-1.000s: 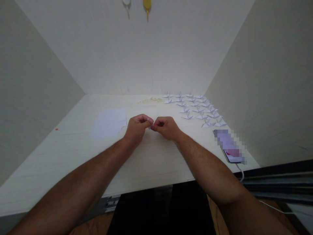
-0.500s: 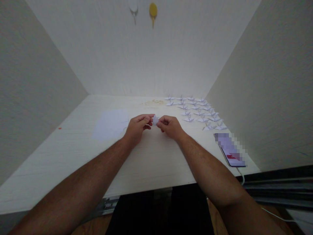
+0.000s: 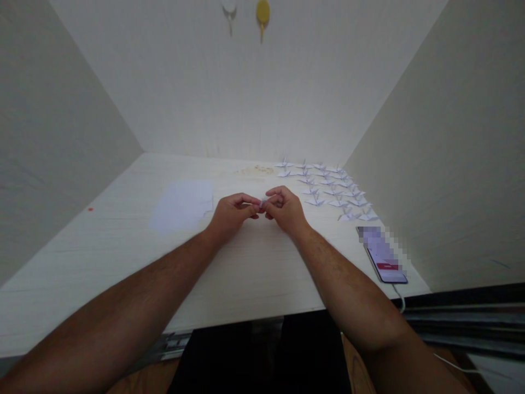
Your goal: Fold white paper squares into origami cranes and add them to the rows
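Observation:
Between my fingertips, above the middle of the table, is a small folded piece of white paper, mostly hidden by the fingers. My left hand pinches it from the left with thumb and forefinger. From the other side my right hand pinches it too, its forefinger curled above. To the right on the table stand several white paper cranes in rows. White paper sheets lie flat to the left of my left hand.
A phone with a cable lies at the table's right front edge. The white table is bounded by walls at the back and sides. A yellow hook and a white hook are on the back wall.
My fingers have closed in around the folded paper, so less of it shows. The right forefinger has lifted a little. The camera view has shifted slightly.

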{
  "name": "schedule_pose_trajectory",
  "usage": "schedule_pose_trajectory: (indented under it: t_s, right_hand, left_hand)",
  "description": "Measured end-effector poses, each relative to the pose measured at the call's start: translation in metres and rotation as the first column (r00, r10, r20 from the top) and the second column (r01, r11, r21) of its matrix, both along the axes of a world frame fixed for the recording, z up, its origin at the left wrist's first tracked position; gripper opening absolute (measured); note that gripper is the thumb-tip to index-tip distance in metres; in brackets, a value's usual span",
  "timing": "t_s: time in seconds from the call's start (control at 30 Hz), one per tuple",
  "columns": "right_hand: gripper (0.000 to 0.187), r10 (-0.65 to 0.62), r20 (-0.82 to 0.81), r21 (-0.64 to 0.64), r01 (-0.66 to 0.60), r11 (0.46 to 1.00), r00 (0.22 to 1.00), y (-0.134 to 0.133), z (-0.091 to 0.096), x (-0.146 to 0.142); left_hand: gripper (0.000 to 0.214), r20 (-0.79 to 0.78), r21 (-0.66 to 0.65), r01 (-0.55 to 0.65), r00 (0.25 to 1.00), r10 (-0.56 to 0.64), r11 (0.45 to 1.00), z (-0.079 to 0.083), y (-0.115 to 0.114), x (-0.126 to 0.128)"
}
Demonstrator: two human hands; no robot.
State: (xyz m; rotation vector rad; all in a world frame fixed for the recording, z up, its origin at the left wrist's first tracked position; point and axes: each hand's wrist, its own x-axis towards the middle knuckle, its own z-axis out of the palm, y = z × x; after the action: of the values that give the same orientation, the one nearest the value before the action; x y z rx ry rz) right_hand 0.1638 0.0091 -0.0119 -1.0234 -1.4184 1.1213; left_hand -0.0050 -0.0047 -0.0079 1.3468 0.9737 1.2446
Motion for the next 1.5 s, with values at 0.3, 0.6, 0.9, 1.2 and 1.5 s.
schedule_pose_trajectory:
  t_s: [0.3, 0.6, 0.9, 1.2, 1.5]
  right_hand:
    - [0.018, 0.059, 0.067, 0.024, -0.061, 0.998, 0.996, 0.000, 0.002, 0.006]
    - [0.037, 0.126, 0.030, 0.034, -0.127, 0.991, 0.992, 0.000, 0.001, 0.007]
    - [0.032, 0.213, -0.025, 0.049, -0.211, 0.976, 0.977, 0.004, 0.000, 0.009]
    - [0.024, 0.213, 0.028, 0.094, -0.214, 0.972, 0.977, 0.005, -0.003, 0.010]
    - [0.011, -0.002, 0.324, 0.291, -0.098, 0.952, 0.946, -0.009, 0.004, 0.005]
  left_hand:
    - [0.015, -0.109, 0.197, -0.127, 0.983, 0.151, 0.972, 0.004, -0.002, 0.002]
    - [0.023, -0.048, 0.136, -0.133, 0.989, 0.140, 0.982, 0.003, -0.001, 0.002]
    - [0.024, -0.040, 0.103, -0.140, 0.989, 0.144, 0.985, 0.004, -0.001, 0.001]
    - [0.023, -0.010, 0.075, -0.143, 0.989, 0.145, 0.987, 0.003, 0.000, 0.001]
    - [0.015, -0.068, 0.044, -0.164, 0.984, 0.167, 0.986, 0.002, 0.000, 0.004]
